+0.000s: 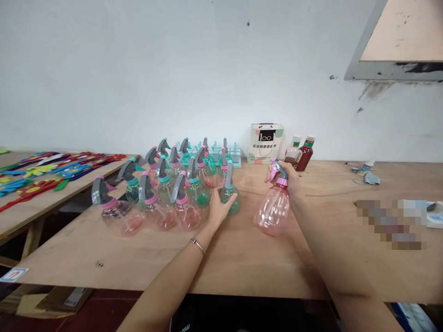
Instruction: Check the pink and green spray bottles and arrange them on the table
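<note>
My right hand (290, 177) is closed around the grey and pink trigger head of a clear pink spray bottle (272, 210), which stands apart on the plywood table (242, 258). My left hand (218, 207) reaches to a green spray bottle (230, 191) at the right end of a cluster and grips its body. The cluster of several pink and green spray bottles (162, 193) with grey triggers stands to the left of my left hand.
A white printed box (266, 143) and two dark sauce bottles (300, 153) stand against the wall. A pale blue tray (221, 154) sits behind the cluster. Colourful felt pieces (44, 173) cover a second table at left. Small items (365, 173) lie at right.
</note>
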### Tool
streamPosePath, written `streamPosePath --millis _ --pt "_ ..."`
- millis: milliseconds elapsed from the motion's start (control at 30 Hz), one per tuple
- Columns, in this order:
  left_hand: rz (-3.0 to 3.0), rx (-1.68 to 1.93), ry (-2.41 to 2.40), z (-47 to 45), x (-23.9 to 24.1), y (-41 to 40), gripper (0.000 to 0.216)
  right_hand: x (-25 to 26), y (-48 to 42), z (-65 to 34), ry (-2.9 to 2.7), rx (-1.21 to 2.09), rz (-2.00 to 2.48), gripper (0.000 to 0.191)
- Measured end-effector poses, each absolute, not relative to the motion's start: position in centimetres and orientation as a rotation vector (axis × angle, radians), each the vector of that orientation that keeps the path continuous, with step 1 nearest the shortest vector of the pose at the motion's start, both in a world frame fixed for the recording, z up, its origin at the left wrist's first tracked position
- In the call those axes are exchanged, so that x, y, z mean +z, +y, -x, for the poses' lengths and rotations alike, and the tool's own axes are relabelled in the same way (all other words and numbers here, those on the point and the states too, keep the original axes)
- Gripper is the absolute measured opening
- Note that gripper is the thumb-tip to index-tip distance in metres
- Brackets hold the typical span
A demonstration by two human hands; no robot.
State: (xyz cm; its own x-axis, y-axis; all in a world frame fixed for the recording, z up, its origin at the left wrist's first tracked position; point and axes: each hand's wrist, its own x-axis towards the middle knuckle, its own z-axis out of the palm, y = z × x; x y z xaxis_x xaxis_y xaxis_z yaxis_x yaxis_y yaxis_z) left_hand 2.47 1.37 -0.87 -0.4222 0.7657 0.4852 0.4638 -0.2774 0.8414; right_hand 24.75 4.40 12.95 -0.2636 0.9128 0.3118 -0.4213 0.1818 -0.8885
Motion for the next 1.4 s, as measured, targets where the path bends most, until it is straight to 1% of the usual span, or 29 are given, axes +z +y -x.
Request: streamPosePath --millis 267,500,700,1000,1100,1167,1267,1400 --pt "-1.531 1.772 1.684 -2.5 -1.0 1.3 0.056 13.0 4.1 -25.0 -1.353 1.492 0.457 0.034" --pt "-1.559 1.767 1.718 -2.5 -0.9 1.3 0.056 12.6 4.5 -24.8 -1.308 1.408 0.407 0.032" --pt "-1.571 1.755 1.729 -2.5 -0.8 1.3 0.057 12.4 4.6 -24.9 -1.331 1.530 0.391 0.040" --pt "-1.581 1.767 1.713 -2.5 -1.0 1.3 0.057 12.8 4.2 -24.6 -1.387 1.405 0.466 0.038" --pt "-1.591 1.770 1.706 -2.5 -0.9 1.4 0.057 12.7 4.6 -24.8 -1.379 1.291 0.549 0.039" --pt "-1.594 1.778 1.707 -2.4 -0.9 1.4 0.057 12.6 5.2 -25.4 -1.388 1.147 0.599 0.039" --pt "-1.605 1.755 1.728 -2.5 -0.9 1.3 0.056 12.5 6.6 -27.5 -1.462 0.803 0.756 0.037" --pt "-1.621 1.737 1.711 -2.5 -0.8 1.2 0.053 11.4 9.0 -31.2 -1.466 0.370 1.068 0.043"
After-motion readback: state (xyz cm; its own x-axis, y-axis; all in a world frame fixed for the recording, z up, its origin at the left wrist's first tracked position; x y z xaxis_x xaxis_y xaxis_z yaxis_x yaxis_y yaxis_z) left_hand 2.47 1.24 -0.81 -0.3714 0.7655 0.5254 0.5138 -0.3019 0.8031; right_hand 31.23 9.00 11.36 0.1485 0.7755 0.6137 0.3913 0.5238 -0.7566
